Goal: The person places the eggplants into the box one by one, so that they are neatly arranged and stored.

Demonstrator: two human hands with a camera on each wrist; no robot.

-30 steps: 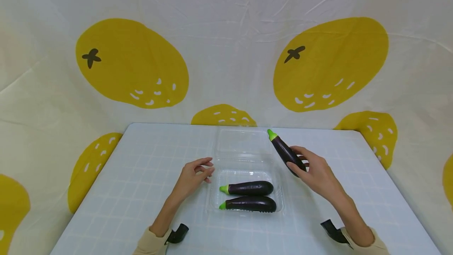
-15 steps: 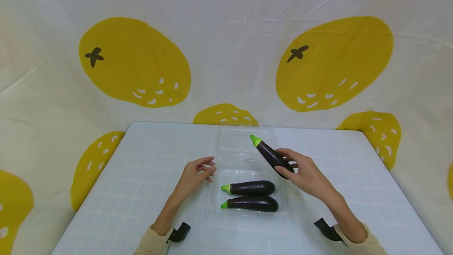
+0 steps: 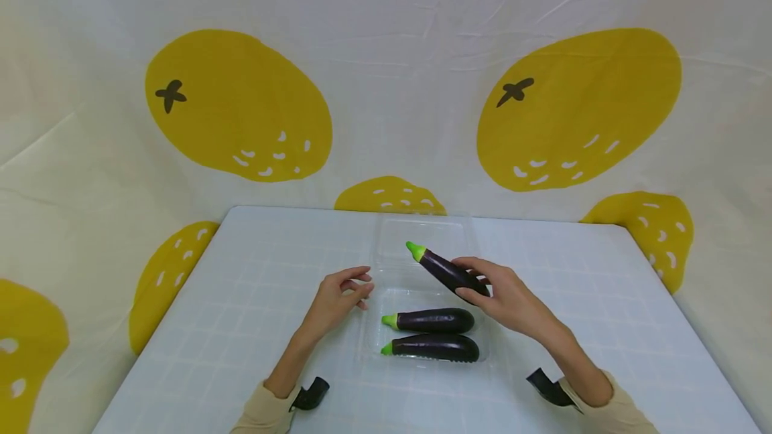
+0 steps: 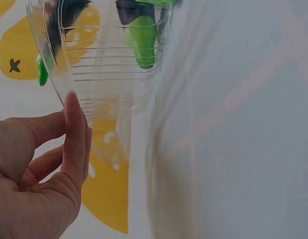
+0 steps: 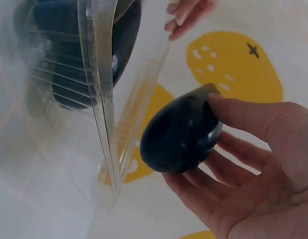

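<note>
My right hand (image 3: 509, 300) grips a dark purple eggplant (image 3: 449, 272) near its rounded end, thumb on one side and fingers on the other. The eggplant is tilted, its green stem end pointing to the far left, above the clear plastic clamshell container (image 3: 375, 340). Two more eggplants lie side by side in the container's near half, the farther eggplant (image 3: 435, 320) and the nearer eggplant (image 3: 435, 347), stems to the left. My left hand (image 3: 338, 299) is at the container's left edge, fingers loosely bent. In the left wrist view its fingertips (image 4: 72, 99) overlap the rim; contact is unclear.
The container's transparent lid (image 3: 392, 236) lies folded back toward the table's far edge. A pale checked cloth covers the table (image 3: 271, 246). Behind it hangs a white curtain (image 3: 398, 86) printed with large yellow fruit. Black wrist straps (image 3: 310, 394) sit by the sleeves.
My right hand has carried the eggplant leftward and slightly lower, from right of the container to over it. The left hand keeps its place beside the container.
</note>
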